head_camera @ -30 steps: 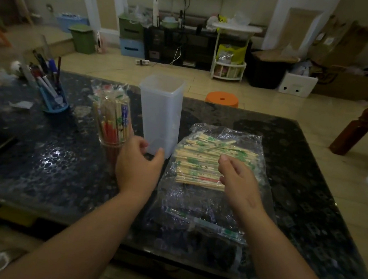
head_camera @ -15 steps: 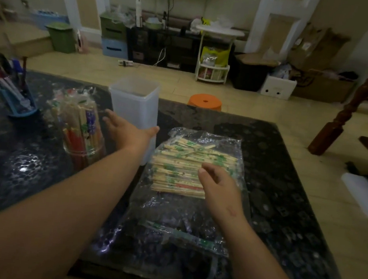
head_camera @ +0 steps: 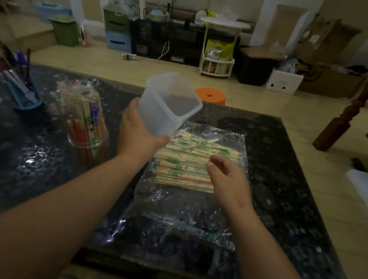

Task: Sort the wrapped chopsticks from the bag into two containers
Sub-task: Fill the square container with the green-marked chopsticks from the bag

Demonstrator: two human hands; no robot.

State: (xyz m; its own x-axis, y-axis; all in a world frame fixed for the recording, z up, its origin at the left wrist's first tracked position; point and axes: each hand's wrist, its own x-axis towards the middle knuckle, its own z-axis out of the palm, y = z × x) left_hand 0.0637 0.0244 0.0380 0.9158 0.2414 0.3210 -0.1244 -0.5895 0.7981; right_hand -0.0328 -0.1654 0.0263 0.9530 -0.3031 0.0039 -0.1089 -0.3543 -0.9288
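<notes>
Item, white container (head_camera: 166, 107): we find it lifted off the desk (head_camera: 289, 174) and tilted, mouth toward us. The left hand (head_camera: 138, 131) has its fingers wrapped round the lower wall. Risk, as we judge it: the smooth plastic slips from this one-sided hold, or its base clips the heap below.

Item, wrapped chopsticks (head_camera: 187, 160): stacked inside the clear bag (head_camera: 193, 211), flat on the desk, just under the container. The right hand (head_camera: 228, 181) hovers over the stack, fingers loosely curled, gripping nothing we can make out. Risk: the slick film snags and pairs spill out.

Item, round clear jar (head_camera: 86, 123): left of the hands, holding upright wrapped pairs. A stray forearm could topple it.

Also: blue pen holder (head_camera: 23, 95) at far left; orange stool (head_camera: 209, 95) beyond the desk. We see nothing between hands and bag.
</notes>
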